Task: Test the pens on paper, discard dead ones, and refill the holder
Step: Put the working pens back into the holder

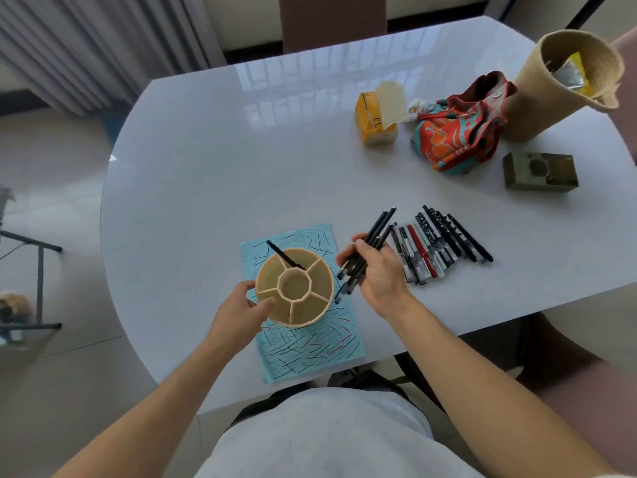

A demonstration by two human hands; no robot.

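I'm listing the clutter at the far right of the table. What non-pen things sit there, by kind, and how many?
Tissue box: 1
Patterned cloth bag: 1
Woven basket: 1
Dark green box: 1
Total: 4

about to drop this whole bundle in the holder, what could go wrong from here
1. The right hand grips several black pens at once; some may miss the narrow compartments of the holder and scatter.
2. The holder stands on the scribbled blue paper, steadied only by the left hand; a sideways push could slide or tip it.
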